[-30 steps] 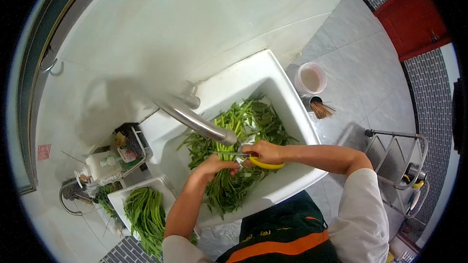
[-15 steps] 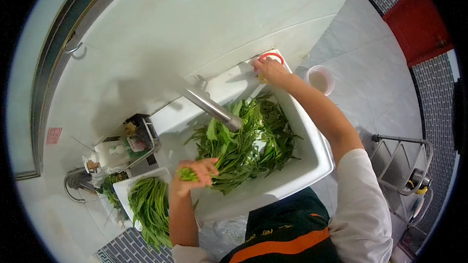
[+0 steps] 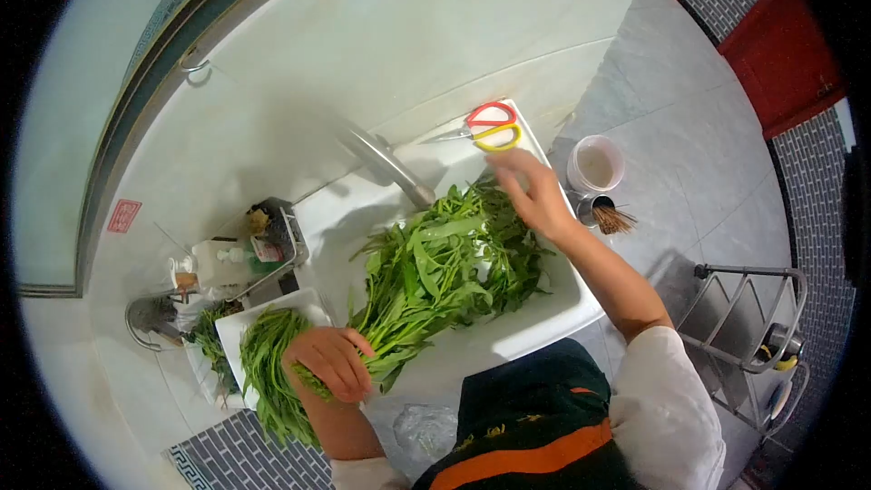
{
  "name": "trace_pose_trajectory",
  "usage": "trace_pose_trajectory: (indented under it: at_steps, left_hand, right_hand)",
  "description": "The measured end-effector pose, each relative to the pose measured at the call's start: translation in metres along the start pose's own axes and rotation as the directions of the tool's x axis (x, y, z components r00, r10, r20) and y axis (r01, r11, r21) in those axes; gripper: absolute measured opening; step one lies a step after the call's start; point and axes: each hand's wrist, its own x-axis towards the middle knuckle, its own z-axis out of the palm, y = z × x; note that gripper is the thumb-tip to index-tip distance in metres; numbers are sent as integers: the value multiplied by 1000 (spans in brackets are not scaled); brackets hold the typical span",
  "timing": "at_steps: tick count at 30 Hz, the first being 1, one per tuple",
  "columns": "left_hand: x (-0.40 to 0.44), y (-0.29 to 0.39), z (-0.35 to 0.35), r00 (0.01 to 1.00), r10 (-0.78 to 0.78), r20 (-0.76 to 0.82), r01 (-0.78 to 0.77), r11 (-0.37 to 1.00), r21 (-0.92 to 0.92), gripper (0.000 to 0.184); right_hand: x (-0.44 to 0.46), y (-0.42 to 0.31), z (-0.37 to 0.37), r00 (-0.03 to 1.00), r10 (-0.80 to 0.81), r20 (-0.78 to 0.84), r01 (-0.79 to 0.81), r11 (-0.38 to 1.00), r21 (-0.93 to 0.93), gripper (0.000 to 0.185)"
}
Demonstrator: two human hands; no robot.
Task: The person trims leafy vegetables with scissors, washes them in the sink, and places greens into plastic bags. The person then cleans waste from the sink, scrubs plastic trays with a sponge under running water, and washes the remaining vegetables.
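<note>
Scissors [image 3: 490, 128] with one red and one yellow handle lie on the sink's back right corner. Just below them my right hand [image 3: 533, 192] hangs over the sink edge, fingers apart and holding nothing. My left hand [image 3: 334, 363] is wrapped round the stems of a bunch of leafy greens [image 3: 386, 336] at the sink's left front. The leaves of that bunch reach over the pile of greens [image 3: 490, 259] in the white sink [image 3: 553, 308]. A white tray [image 3: 313, 302] beside the sink bears more long-stemmed greens [image 3: 268, 367], partly behind my left hand.
A metal faucet [image 3: 386, 161] reaches over the sink from the wall. At the left stand a wire rack [image 3: 288, 240] and a pump bottle [image 3: 218, 261]. A bucket [image 3: 595, 164], a can of sticks [image 3: 603, 213] and a metal rack [image 3: 744, 318] are on the right.
The scissors have left my right hand and lie on the sink corner. That hand has drawn back toward the greens. My left hand has moved left and down with the bunch, toward the tray.
</note>
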Motion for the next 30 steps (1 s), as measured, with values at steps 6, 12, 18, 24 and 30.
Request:
trace_pose_trajectory:
  at_steps: [6,12,18,24,30]
  left_hand:
    - [19,11,8,1000,-7,16,8,1000,-14,19]
    - [30,9,19,1000,19,-12,-20,998,-64,19]
    - [30,-2,56,914,44,-404,-61,998,-28,17]
    - [39,-2,54,782,-104,-615,92,994,-51,11]
    - [25,-15,38,775,-259,-576,282,958,-51,11]
  right_hand:
    - [-27,-65,3,797,-476,372,454,878,149,20]
    - [-35,-93,23,657,-610,442,562,788,252,31]
    - [-33,-97,22,545,-640,541,611,746,267,19]
    - [-31,-101,17,647,-500,576,307,862,404,12]
    - [-29,-99,29,667,-257,699,-135,881,453,13]
